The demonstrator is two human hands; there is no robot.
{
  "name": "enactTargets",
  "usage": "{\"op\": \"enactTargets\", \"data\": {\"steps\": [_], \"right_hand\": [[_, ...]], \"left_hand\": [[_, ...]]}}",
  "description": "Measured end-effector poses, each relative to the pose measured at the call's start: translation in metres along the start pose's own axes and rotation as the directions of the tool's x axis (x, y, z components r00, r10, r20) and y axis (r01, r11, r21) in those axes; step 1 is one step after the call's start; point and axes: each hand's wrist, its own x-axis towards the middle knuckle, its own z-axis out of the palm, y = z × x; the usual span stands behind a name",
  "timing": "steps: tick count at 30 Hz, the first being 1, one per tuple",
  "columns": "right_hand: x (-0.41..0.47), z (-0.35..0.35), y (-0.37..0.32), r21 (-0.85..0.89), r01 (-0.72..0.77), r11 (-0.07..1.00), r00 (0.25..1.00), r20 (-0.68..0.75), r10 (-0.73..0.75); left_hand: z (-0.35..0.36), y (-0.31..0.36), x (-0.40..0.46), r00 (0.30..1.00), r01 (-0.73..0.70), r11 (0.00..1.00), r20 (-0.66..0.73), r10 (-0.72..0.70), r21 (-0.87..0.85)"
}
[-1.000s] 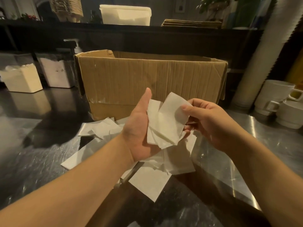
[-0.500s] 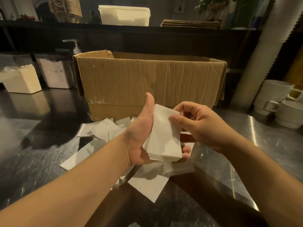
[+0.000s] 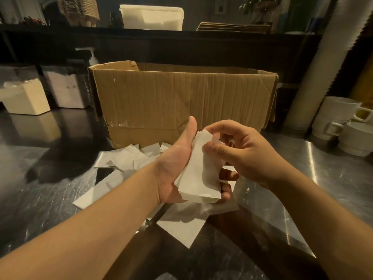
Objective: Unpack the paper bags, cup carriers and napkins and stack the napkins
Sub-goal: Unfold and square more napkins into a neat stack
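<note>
Left hand (image 3: 177,168) cradles the napkin stack (image 3: 198,178); right hand (image 3: 240,150) pinches its top edge. Loose napkins (image 3: 179,225) lie below the grip. Risk: uneven pressure may fan the stack apart.

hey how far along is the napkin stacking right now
Partly done. A small stack of napkins is gathered in the left hand, and the right hand is pinching its top edge to square it. Many loose napkins lie scattered on the counter in front of the cardboard box, not yet collected.
</note>
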Motion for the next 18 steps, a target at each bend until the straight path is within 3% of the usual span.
{"op": "enactTargets", "data": {"steps": [7, 11, 18], "right_hand": [[-0.0013, 0.0026, -0.001, -0.031, 0.081, 0.996, 0.993, -0.087, -0.084], [-0.0006, 0.004, 0.0016, -0.052, -0.038, 0.998, 0.994, -0.104, 0.033], [0.0009, 0.0043, 0.002, -0.064, -0.039, 0.997, 0.995, -0.097, 0.032]], "left_hand": [[-0.0028, -0.0012, 0.0011, 0.988, 0.08, 0.996, 0.135, -0.075, -0.028], [-0.0055, -0.0017, 0.0025, 0.985, 0.088, 0.996, 0.147, -0.086, -0.005], [0.0003, 0.0007, -0.0048, 0.994, 0.084, 0.995, 0.069, -0.081, -0.052]]}}
